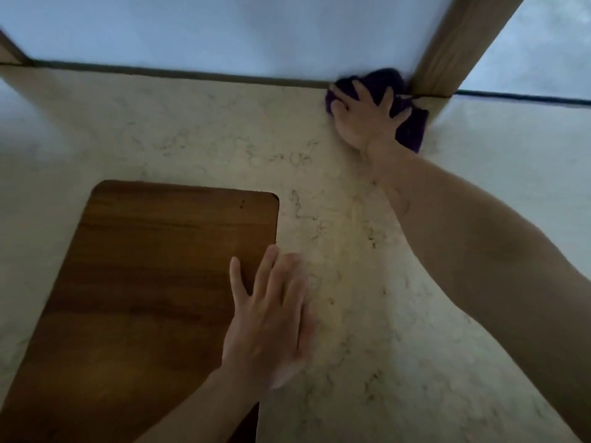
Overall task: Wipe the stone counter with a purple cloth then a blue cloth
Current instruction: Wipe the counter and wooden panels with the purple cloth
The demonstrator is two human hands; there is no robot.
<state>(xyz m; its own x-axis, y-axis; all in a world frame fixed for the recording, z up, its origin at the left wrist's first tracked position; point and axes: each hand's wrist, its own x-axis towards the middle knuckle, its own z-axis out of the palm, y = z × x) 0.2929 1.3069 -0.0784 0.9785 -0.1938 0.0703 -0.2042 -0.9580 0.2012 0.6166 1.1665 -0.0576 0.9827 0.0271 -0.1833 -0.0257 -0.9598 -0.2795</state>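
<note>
I see right grip (367, 119) spread, pressing purple cloth (412, 135) beneath its fingers at back edge of stone worktop (192, 123), against wooden post (460, 43). Mine, left grip (271, 318): spread flat over cutting board (144, 282) edge.

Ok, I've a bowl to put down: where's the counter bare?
Bare counter lies between the board and the back wall, and right of the left hand. Crowded by the post: the right hand presses the purple cloth there.
</note>
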